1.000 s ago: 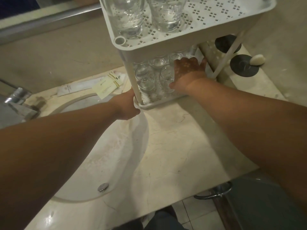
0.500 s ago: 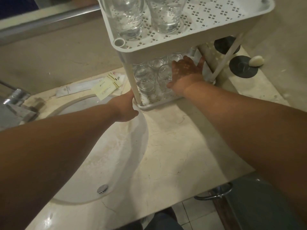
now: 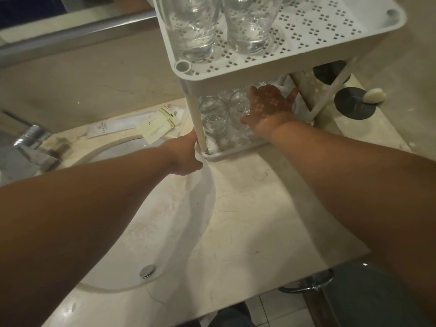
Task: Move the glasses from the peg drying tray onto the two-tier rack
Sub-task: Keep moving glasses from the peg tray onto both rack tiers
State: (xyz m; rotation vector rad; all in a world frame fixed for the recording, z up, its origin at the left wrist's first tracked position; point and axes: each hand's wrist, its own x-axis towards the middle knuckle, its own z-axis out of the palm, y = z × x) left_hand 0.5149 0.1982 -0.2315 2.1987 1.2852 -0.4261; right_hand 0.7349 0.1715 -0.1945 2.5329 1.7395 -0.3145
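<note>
The rack (image 3: 283, 64) is steadied at its front post by the left hand (image 3: 184, 156). The right hand (image 3: 269, 107) is spread flat, fingers straight, among the glasses (image 3: 213, 114) on the lower tier, gripping none. Being fragile, slick and light, each is best taken round the wall.

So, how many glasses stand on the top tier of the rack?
2 in view: left glass near the front-left corner, right glass beside it. More may be hidden beyond the frame's top edge.
</note>
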